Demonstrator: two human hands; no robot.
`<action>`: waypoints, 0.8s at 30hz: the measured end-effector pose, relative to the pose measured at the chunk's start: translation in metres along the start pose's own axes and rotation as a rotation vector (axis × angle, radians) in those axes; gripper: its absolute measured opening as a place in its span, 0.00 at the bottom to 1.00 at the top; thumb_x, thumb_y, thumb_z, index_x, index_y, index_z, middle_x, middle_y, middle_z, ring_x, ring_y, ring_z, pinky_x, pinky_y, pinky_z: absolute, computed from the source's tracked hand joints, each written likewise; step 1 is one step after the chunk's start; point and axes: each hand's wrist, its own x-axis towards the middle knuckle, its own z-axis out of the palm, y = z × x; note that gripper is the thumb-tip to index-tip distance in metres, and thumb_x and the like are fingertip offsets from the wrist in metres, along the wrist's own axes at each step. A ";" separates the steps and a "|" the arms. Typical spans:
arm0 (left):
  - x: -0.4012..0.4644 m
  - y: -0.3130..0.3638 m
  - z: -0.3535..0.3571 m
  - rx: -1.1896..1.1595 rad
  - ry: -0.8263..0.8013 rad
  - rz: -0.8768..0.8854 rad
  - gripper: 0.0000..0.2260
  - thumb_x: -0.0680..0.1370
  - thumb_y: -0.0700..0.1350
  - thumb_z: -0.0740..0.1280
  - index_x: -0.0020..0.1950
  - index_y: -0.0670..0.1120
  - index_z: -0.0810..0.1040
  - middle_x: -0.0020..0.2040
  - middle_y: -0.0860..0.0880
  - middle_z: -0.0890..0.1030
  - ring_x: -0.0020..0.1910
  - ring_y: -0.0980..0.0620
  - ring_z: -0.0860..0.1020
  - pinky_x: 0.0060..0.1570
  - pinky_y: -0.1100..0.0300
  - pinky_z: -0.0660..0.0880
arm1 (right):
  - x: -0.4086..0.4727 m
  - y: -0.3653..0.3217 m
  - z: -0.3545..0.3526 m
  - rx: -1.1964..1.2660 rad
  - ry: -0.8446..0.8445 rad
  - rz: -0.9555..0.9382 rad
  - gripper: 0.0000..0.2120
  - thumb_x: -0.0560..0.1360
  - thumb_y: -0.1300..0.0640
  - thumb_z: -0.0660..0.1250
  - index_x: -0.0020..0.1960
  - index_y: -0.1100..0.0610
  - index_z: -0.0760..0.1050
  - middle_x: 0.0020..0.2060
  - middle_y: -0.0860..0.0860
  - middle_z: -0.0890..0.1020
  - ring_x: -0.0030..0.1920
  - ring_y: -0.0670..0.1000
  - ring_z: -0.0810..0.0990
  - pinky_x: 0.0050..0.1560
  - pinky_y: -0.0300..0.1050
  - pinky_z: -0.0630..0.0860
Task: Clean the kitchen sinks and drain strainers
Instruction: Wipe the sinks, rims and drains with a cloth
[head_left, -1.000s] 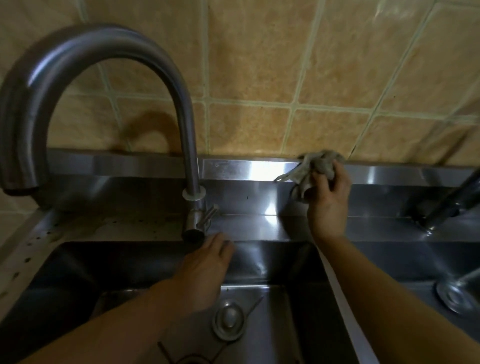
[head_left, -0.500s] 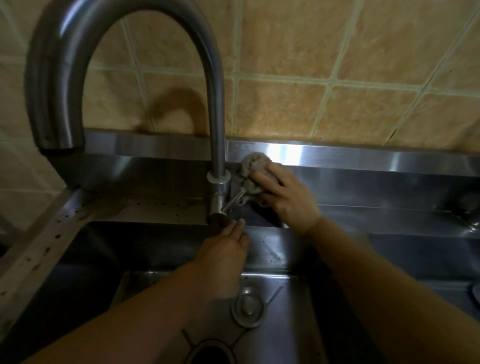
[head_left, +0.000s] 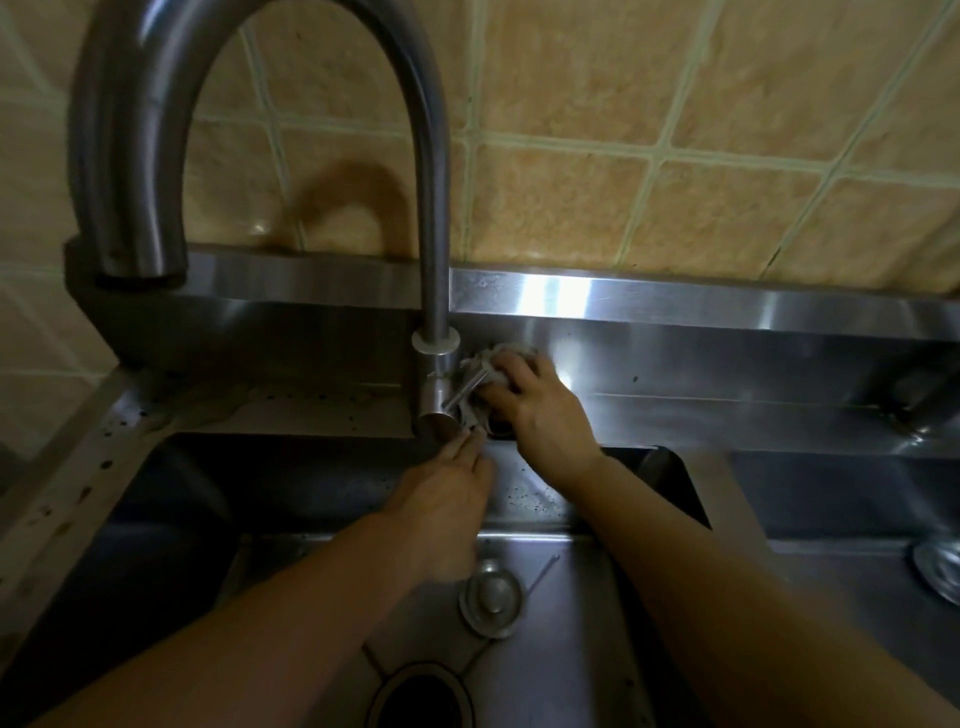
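Nearest, the open drain hole (head_left: 423, 699) sits in the left sink's floor (head_left: 566, 649), with a round metal strainer (head_left: 490, 597) just beyond it. Farther, the left hand (head_left: 441, 512) lies flat, fingers straight, tips by the faucet base (head_left: 439, 410). Just right, the right hand (head_left: 540, 410) clutches a grey rag (head_left: 493, 358) against the steel ledge behind the lever. Tan tiles (head_left: 675, 130) rise beyond.

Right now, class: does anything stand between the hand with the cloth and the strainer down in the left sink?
Yes. The left hand lies over the sink's back edge, between the right hand holding the cloth and the strainer below.
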 end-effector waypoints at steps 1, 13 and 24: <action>0.000 0.001 -0.002 -0.004 -0.011 -0.004 0.34 0.73 0.45 0.70 0.74 0.43 0.56 0.79 0.44 0.42 0.77 0.48 0.43 0.73 0.54 0.58 | 0.003 -0.001 0.000 0.026 -0.041 -0.024 0.17 0.73 0.61 0.58 0.53 0.58 0.83 0.57 0.59 0.81 0.53 0.65 0.78 0.38 0.49 0.79; -0.001 0.011 -0.012 0.030 -0.033 -0.025 0.31 0.74 0.45 0.69 0.73 0.45 0.58 0.79 0.43 0.44 0.78 0.46 0.46 0.71 0.52 0.61 | -0.052 0.065 -0.014 -0.168 -0.324 0.301 0.23 0.80 0.54 0.54 0.75 0.44 0.61 0.73 0.45 0.64 0.67 0.57 0.63 0.59 0.47 0.64; 0.028 0.045 -0.013 0.150 0.103 0.013 0.37 0.72 0.49 0.69 0.76 0.47 0.53 0.77 0.46 0.53 0.75 0.47 0.53 0.70 0.52 0.59 | -0.066 0.089 -0.033 -0.104 -0.253 0.665 0.22 0.76 0.45 0.63 0.68 0.48 0.68 0.70 0.53 0.62 0.66 0.60 0.61 0.63 0.53 0.63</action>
